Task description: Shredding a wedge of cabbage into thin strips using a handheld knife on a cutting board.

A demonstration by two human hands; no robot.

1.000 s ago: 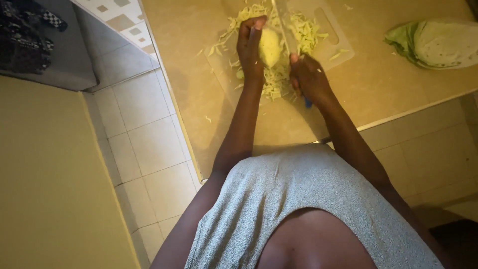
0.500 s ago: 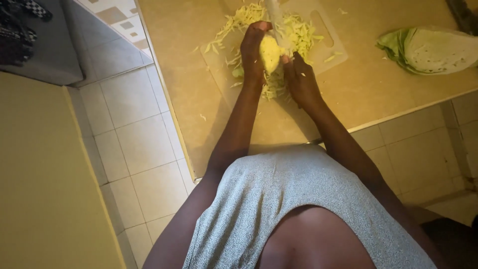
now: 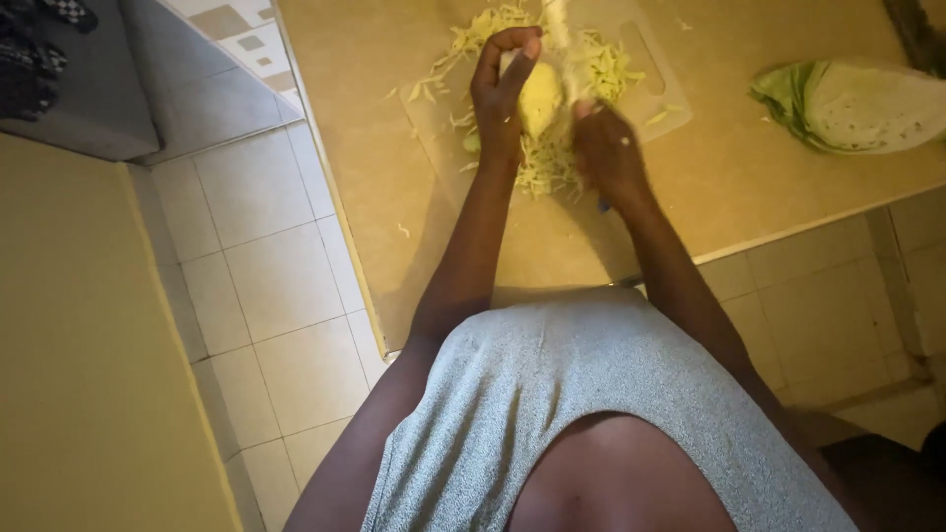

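My left hand (image 3: 501,94) grips a small pale-yellow cabbage piece (image 3: 540,97) on a light cutting board (image 3: 662,94). My right hand (image 3: 606,148) is closed on a knife with a blue handle end; its blade (image 3: 558,18) runs up past the cabbage piece and is blurred. Shredded cabbage (image 3: 537,167) lies piled on the board around and below both hands.
A larger cabbage wedge (image 3: 857,103) lies cut side up at the counter's right. The tan countertop (image 3: 374,197) ends at a tiled front edge. White floor tiles (image 3: 256,266) lie to the left, with a yellow wall beside them and a grey cabinet (image 3: 79,99) at upper left.
The view shifted slightly. My right hand has moved with the knife against the cabbage piece, and my left hand keeps its hold on it.
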